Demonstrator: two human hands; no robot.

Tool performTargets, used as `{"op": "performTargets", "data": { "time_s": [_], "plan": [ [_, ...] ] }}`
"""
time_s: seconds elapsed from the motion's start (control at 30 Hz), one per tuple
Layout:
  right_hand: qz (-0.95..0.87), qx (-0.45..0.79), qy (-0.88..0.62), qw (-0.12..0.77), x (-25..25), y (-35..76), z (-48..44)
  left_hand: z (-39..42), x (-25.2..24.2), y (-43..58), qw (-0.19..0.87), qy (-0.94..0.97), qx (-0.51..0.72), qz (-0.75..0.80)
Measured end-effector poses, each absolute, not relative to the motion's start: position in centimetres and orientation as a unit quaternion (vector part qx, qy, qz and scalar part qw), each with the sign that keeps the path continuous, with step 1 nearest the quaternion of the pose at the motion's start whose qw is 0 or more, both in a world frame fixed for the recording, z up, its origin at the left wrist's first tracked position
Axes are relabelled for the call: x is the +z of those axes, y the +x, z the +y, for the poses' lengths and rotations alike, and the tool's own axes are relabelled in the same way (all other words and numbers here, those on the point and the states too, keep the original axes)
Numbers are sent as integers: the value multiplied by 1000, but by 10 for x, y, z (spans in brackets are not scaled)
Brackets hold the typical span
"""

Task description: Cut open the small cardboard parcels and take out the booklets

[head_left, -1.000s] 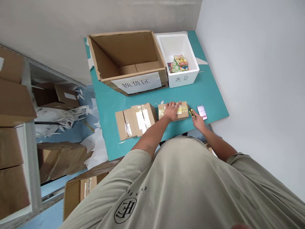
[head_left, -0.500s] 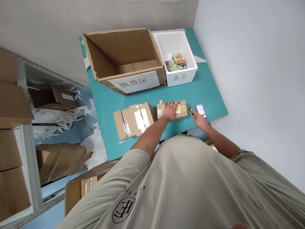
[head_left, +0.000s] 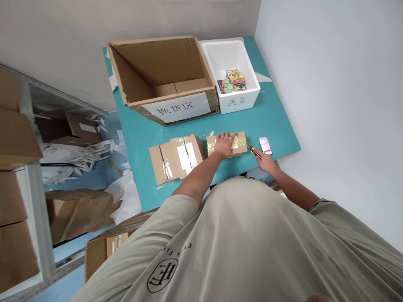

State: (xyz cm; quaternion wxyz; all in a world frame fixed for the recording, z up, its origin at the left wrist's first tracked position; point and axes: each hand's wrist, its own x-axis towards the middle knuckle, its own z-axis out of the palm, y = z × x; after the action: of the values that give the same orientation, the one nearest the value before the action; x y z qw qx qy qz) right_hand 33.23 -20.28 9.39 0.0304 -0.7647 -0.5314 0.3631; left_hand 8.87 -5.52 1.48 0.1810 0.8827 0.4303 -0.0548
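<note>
My left hand (head_left: 223, 145) lies flat, fingers spread, on top of a small taped cardboard parcel (head_left: 241, 142) on the teal table (head_left: 273, 117). My right hand (head_left: 265, 160) grips a yellow and black utility knife (head_left: 253, 151), its tip at the parcel's right end. Two more taped parcels, one (head_left: 189, 151) leaning on the other (head_left: 161, 164), lie to the left of the held parcel.
A phone (head_left: 265, 145) lies right of the knife. At the table's back stand a big open carton (head_left: 163, 79) with a paper label and a white foam box (head_left: 231, 69) holding colourful packs. Shelving (head_left: 34, 188) with boxes and paper scraps fills the left.
The right hand with the knife has drawn back slightly from the parcel's right end toward me. The left hand stays pressed on the parcel. The view shifted a little.
</note>
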Motion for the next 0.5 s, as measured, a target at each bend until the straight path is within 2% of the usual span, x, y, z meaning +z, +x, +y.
{"op": "performTargets", "data": {
  "time_s": [0.5],
  "plan": [
    [-508,349,-769,171,69,336,-213,-60,26,87,184,876,-52,443]
  ]
}}
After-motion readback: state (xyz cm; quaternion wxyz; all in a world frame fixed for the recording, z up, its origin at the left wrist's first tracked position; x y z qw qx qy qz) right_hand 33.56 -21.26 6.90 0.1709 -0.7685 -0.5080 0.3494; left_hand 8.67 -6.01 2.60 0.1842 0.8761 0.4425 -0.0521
